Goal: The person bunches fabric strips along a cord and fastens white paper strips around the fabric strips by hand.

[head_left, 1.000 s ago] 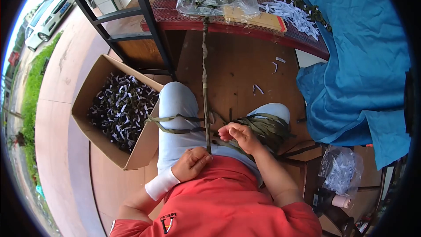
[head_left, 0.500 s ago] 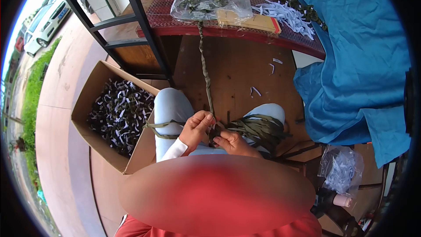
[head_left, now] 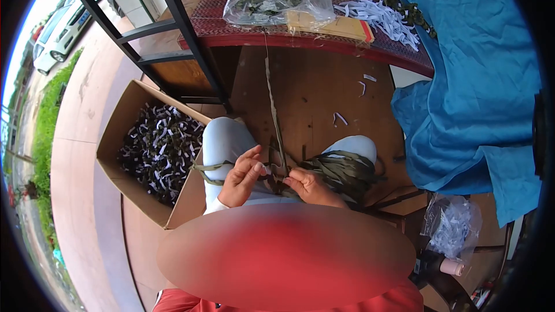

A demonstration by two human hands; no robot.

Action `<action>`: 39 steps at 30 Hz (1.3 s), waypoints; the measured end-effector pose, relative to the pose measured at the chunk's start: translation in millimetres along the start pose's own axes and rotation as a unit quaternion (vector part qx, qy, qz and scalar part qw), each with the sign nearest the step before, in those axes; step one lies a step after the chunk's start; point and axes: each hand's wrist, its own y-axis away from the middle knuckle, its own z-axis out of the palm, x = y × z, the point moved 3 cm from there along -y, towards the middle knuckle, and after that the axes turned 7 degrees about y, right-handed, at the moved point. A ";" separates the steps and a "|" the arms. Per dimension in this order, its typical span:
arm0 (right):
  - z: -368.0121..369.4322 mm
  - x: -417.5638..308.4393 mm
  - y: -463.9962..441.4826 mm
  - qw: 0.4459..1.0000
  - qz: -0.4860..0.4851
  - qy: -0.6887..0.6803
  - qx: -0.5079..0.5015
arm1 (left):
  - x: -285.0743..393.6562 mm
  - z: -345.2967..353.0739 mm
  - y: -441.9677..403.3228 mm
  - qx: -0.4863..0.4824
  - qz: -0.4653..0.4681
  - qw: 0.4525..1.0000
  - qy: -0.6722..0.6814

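A dark green fabric strip [head_left: 273, 98] runs taut from the table edge down to my hands, thinning to a fine line at its upper end. My right hand [head_left: 307, 185] is closed on its lower end, above my lap. To the left of it, my left hand [head_left: 238, 180] has thumb and forefinger pinched, with a small pale bit at their tips that is too small to name. A bundle of loose green strips [head_left: 344, 172] lies across my right thigh, and another green strip [head_left: 211, 167] crosses my left thigh.
At left stands a cardboard box [head_left: 188, 196] of dark and white pieces. The table [head_left: 231, 36] carries a plastic bag [head_left: 277, 3], a brown packet [head_left: 329, 28] and white strips [head_left: 384, 20]. Blue cloth [head_left: 468, 81] hangs at right, above a bag of white pieces [head_left: 454, 225].
My left hand has moved left and slightly down, away from my right hand. The strip's upper part now looks thinner near the table edge. My right hand stays nearly in place.
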 end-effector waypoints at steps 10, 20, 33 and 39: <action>-1.4 23.0 -33.2 0.932 0.111 -0.345 0.024 | -23.9 17.7 20.1 -0.070 -0.084 0.993 0.034; -3.5 -1.2 -19.5 0.994 -0.052 0.076 0.057 | -2.4 12.4 -13.5 -0.055 0.070 0.993 -0.074; 18.0 19.4 -79.8 0.840 0.157 -0.519 0.020 | -38.6 18.5 -4.6 -0.066 -0.026 0.997 -0.017; 22.3 34.3 -31.1 0.933 0.141 -0.332 -0.010 | -20.1 -6.7 30.7 -0.075 0.007 0.985 -0.153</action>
